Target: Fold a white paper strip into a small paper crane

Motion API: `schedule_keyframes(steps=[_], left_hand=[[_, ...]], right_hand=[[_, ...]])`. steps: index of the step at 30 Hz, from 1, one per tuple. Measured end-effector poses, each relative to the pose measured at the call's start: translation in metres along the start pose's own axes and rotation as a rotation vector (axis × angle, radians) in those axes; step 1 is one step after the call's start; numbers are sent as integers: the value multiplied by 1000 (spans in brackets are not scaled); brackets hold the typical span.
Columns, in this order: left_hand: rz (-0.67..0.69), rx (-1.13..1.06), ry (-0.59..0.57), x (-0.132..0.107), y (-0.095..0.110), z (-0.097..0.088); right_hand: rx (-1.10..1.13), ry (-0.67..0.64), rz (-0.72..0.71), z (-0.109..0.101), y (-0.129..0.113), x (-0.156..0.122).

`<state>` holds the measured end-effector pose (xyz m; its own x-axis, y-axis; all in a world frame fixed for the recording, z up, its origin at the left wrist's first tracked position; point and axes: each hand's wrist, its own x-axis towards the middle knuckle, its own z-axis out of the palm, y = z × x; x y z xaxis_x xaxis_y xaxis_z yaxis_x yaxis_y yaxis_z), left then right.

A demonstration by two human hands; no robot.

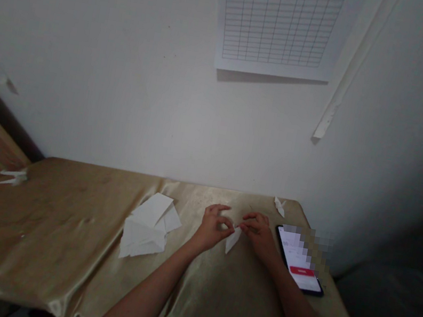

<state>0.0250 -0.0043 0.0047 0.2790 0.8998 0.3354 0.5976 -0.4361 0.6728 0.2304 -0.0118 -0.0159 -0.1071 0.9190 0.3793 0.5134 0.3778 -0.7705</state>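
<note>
1. On the gold-brown cloth [74, 227], right of center, we've got the folded paper [233, 242] btwn both hands, narrow tip pointing down toward us. Whether it touches the cloth, can't tell.
2. Left hand [211, 230]: thumb + index tips together, clamped on the paper's upper end; other fingers apart from it, prob. so they don't crowd such a small pc.
3. Right hand [259, 234]: thumb + fingertips pinched on same upper end, just beside the left tips. We read the two-sided grip as steadying + fine control; exact fold too small to tell.
4. Paper stack [149, 224] lies L of the left hand, sheets overlapping & fanned untidily, apart from the forearms. Our guess: it's there bc it's w/in easy reach w/o being in the way.
5. Phone [294, 256] lies R of the right hand, screen up & lit, prob. so we can glance over; part is pixelated, no full read.
6. Small folded piece [279, 207] near far R corner, beyond phone; pale paper piece [16, 178] far L, shape unclear. Both prob. at the edges so hands have room.
7. Printed grid sheet [277, 29] on wall [126, 85], prob. for ref; text too blurry for us.
</note>
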Motion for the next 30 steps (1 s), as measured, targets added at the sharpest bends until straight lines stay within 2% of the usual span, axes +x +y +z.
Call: schedule_keyframes(steps=[8, 18, 24, 30], left_hand=[[45, 140, -31, -1, -9, 4], [-51, 256, -75, -3, -6, 4], [-57, 249, -58, -5, -8, 9], [-4, 279, -89, -8, 1, 6]], right_hand=[[-134, 30, -75, 4, 4, -2], [-313, -84, 13, 7, 9, -3], [-346, -92, 58, 8, 7, -4], [-371, -82, 56, 9, 7, -4]])
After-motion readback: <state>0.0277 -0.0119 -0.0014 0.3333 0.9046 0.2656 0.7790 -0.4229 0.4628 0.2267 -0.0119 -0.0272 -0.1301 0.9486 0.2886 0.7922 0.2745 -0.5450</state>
